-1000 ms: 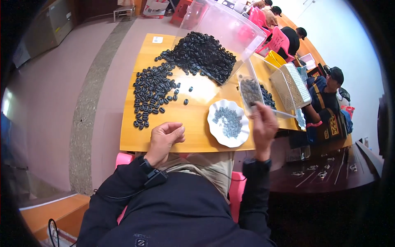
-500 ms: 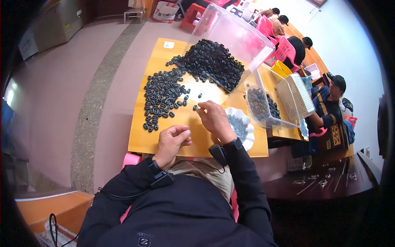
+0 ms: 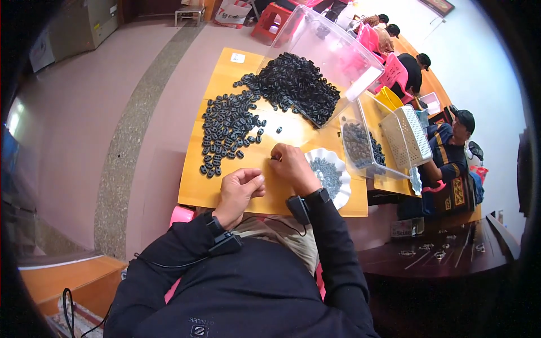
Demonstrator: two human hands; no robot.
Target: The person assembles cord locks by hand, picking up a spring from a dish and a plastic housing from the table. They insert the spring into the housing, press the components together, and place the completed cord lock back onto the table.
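Observation:
My right hand [image 3: 294,168] is low over the middle of the table, fingertips pinched on a small black oval piece [image 3: 275,159]. Close beside it on the left, my left hand [image 3: 239,194] is closed with thumb against fingers; whatever it may hold is too small to make out. A single black oval piece with two holes [image 3: 279,130] lies just beyond my right hand. Farther left spreads a loose group of such pieces [image 3: 228,127], joined to a big dark heap [image 3: 298,84]. Right of my right hand is a white scalloped dish [image 3: 342,194] of small grey-blue bits.
A clear plastic bin [image 3: 360,84] lies tipped around the heap on the yellow wooden table [image 3: 194,191]. To the right are another clear bin [image 3: 352,152] with dark pieces and a white perforated basket [image 3: 414,135]. A person in a cap [image 3: 451,146] sits beyond.
My right hand has drawn slightly nearer with a black piece that lay on the table between its fingertips. My left hand has barely moved. The view has shifted a little.

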